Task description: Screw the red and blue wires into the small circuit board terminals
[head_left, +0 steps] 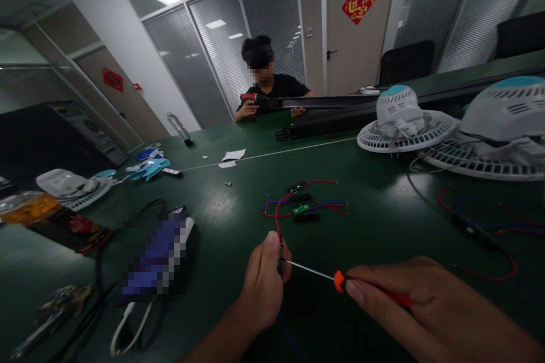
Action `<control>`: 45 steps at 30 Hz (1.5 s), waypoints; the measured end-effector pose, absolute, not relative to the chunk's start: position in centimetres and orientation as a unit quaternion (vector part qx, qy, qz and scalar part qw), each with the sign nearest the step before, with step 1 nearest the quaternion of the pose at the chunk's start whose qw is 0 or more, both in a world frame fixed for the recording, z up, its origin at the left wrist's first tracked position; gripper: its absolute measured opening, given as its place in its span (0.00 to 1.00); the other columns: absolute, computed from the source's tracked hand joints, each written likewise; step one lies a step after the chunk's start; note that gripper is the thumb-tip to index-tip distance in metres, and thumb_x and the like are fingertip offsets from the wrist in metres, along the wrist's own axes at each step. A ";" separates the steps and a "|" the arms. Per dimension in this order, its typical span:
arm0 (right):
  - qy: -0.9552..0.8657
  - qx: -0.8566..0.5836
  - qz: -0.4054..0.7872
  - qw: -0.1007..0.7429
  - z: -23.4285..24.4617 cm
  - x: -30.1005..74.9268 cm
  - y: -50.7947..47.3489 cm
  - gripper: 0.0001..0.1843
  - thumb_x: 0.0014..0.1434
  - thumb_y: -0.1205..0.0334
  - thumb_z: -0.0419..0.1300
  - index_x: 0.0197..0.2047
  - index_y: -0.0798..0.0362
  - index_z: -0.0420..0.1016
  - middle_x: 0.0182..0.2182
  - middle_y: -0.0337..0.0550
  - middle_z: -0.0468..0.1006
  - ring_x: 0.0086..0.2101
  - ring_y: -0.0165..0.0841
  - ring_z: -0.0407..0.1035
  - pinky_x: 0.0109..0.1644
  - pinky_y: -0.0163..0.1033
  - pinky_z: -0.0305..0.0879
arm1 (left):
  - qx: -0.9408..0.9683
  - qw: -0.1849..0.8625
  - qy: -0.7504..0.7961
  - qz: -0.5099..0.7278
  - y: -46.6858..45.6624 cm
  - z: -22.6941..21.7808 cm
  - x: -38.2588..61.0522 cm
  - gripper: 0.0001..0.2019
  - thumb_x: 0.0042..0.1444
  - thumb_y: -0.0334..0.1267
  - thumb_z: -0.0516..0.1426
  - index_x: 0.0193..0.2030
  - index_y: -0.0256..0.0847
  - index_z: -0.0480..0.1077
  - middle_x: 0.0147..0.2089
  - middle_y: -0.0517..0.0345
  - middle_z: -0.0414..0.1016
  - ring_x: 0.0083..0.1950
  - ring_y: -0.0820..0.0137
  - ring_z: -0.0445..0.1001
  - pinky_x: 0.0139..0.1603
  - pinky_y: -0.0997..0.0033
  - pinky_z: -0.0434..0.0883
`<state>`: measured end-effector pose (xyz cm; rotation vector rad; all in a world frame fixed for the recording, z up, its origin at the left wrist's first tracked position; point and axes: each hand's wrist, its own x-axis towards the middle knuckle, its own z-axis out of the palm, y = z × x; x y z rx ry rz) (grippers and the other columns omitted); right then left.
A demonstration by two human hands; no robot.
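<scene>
My left hand [264, 278] pinches a small circuit board [280, 258] with a red wire [277, 212] rising from it and a blue wire trailing below. Closed around the red-and-black handle of a screwdriver [310, 271] is my right hand [400, 300]. The screwdriver's thin metal shaft points left, and its tip meets the board or lies right beside it; I cannot tell which. Just beyond my hands, a green circuit board [301, 209] with red and blue wires lies among small black casing pieces [306, 218] on the table.
Fan heads [398, 116] stand at the right, near a wired black module [472, 228]. To the left are a drink bottle [55, 221], a blurred purple-blue item [153, 261], cables and keys [63, 300]. Across the green table [238, 210], a person [272, 88] holds a red-and-black power tool.
</scene>
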<state>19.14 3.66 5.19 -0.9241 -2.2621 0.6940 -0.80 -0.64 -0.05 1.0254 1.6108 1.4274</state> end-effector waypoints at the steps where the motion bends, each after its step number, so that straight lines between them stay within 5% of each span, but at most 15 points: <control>1: -0.864 -0.332 0.256 0.278 5.2 19.2 3.7 0.23 0.62 0.53 0.51 0.18 0.46 0.74 0.13 0.34 0.71 0.14 0.28 0.64 0.20 0.33 0.61 | 0.401 0.369 0.628 0.555 -0.6 0.0 -0.8 0.28 0.61 0.61 0.45 0.21 0.41 0.62 0.19 0.63 0.58 0.23 0.73 0.58 0.25 0.73 0.58; 4: -0.890 -0.299 0.240 0.248 5.1 19.2 3.5 0.24 0.66 0.55 0.46 0.22 0.46 0.75 0.16 0.35 0.74 0.15 0.29 0.65 0.22 0.35 0.62 | 0.398 0.371 0.631 0.553 -0.5 0.3 -0.8 0.28 0.60 0.62 0.45 0.21 0.41 0.62 0.19 0.64 0.58 0.22 0.73 0.58 0.25 0.73 0.58; 14: -0.875 -0.346 0.230 0.248 5.6 19.2 2.7 0.19 0.64 0.56 0.48 0.28 0.45 0.77 0.18 0.35 0.76 0.20 0.30 0.70 0.25 0.36 0.62 | 0.390 0.375 0.632 0.555 -0.4 0.9 -0.5 0.28 0.57 0.64 0.47 0.19 0.42 0.60 0.17 0.65 0.56 0.20 0.74 0.55 0.21 0.74 0.58; 20: -0.860 -0.389 0.225 0.242 5.5 19.8 2.8 0.24 0.67 0.55 0.40 0.34 0.45 0.76 0.25 0.37 0.79 0.22 0.32 0.71 0.28 0.39 0.63 | 0.403 0.366 0.634 0.549 -0.5 0.7 -0.8 0.26 0.60 0.60 0.46 0.20 0.42 0.59 0.18 0.65 0.58 0.21 0.73 0.57 0.23 0.73 0.59; 25: -0.838 -0.402 0.320 0.183 5.6 19.8 3.3 0.15 0.64 0.54 0.46 0.37 0.46 0.73 0.24 0.38 0.76 0.26 0.33 0.72 0.29 0.38 0.62 | 0.416 0.357 0.643 0.535 -0.5 0.8 -0.7 0.26 0.62 0.58 0.43 0.20 0.42 0.59 0.18 0.65 0.57 0.21 0.73 0.56 0.23 0.73 0.57; 29: -0.717 -0.435 0.515 0.178 5.7 19.3 3.7 0.18 0.61 0.46 0.50 0.44 0.48 0.71 0.21 0.36 0.72 0.20 0.29 0.66 0.22 0.34 0.60 | 0.397 0.358 0.643 0.549 -0.3 1.3 -0.4 0.26 0.59 0.60 0.44 0.20 0.43 0.59 0.17 0.65 0.57 0.19 0.73 0.55 0.21 0.73 0.57; 32: -0.587 -0.426 0.654 0.215 5.7 18.9 3.8 0.21 0.55 0.41 0.57 0.41 0.50 0.73 0.24 0.39 0.75 0.22 0.29 0.69 0.23 0.33 0.64 | 0.381 0.356 0.643 0.561 -0.2 1.5 -0.3 0.26 0.58 0.60 0.44 0.19 0.44 0.59 0.17 0.65 0.56 0.19 0.73 0.55 0.20 0.73 0.56; 37: -0.486 -0.452 0.697 0.271 5.5 18.9 3.6 0.31 0.47 0.33 0.59 0.38 0.53 0.77 0.25 0.45 0.78 0.22 0.34 0.72 0.23 0.37 0.67 | 0.380 0.360 0.640 0.563 -0.2 1.4 -0.2 0.25 0.59 0.59 0.44 0.20 0.43 0.59 0.17 0.65 0.57 0.20 0.74 0.56 0.21 0.74 0.57; 39: -0.478 -0.493 0.685 0.242 5.4 19.2 3.6 0.34 0.49 0.30 0.56 0.41 0.53 0.76 0.22 0.44 0.78 0.20 0.33 0.70 0.21 0.36 0.65 | 0.378 0.363 0.636 0.566 -0.2 1.4 -0.2 0.25 0.59 0.59 0.45 0.20 0.43 0.59 0.17 0.66 0.57 0.19 0.74 0.56 0.21 0.74 0.58; 45: -0.599 -0.469 0.643 0.091 5.7 19.6 4.2 0.35 0.54 0.28 0.49 0.29 0.54 0.74 0.16 0.41 0.74 0.14 0.24 0.64 0.17 0.28 0.57 | 0.378 0.370 0.619 0.580 -0.2 0.9 -0.4 0.25 0.60 0.59 0.45 0.21 0.42 0.59 0.17 0.65 0.58 0.20 0.73 0.58 0.22 0.74 0.58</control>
